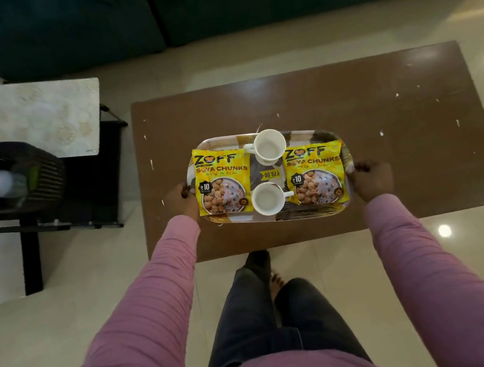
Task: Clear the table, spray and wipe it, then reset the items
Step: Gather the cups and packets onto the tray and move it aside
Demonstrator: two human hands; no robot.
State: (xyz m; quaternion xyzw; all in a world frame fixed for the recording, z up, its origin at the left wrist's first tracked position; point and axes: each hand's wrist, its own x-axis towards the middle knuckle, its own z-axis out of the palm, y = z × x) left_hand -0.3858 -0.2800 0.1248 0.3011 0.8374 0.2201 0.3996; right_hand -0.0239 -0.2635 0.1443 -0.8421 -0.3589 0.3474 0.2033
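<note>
Two hands hold a patterned tray by its short ends over the middle of a brown counter. The left hand has its grip curled round the tray's left rim, and the right hand has its grip curled round the right rim in the same way. Whether the tray rests on the counter or hangs just above it, I cannot tell.

Four things lie on the tray. A yellow soya-chunks packet, the left packet, lies flat at the left end, and a matching right packet lies flat at the right end. Between them stand two white cups: the far cup with its handle to the left, and the near cup with its handle to the right (both upright, mouths up). A small yellow price sticker shows on the tray between the cups.

The counter's top carries scattered pale flecks. Left of it, on the cream tiled floor, stands a dark-framed stand topped with a pale mat. A dark ribbed basket sits just near-left of the mat, with a white-topped bottle and something green inside, both blurred. A dark green sofa runs along the far side. Both arms wear pink sleeves.
</note>
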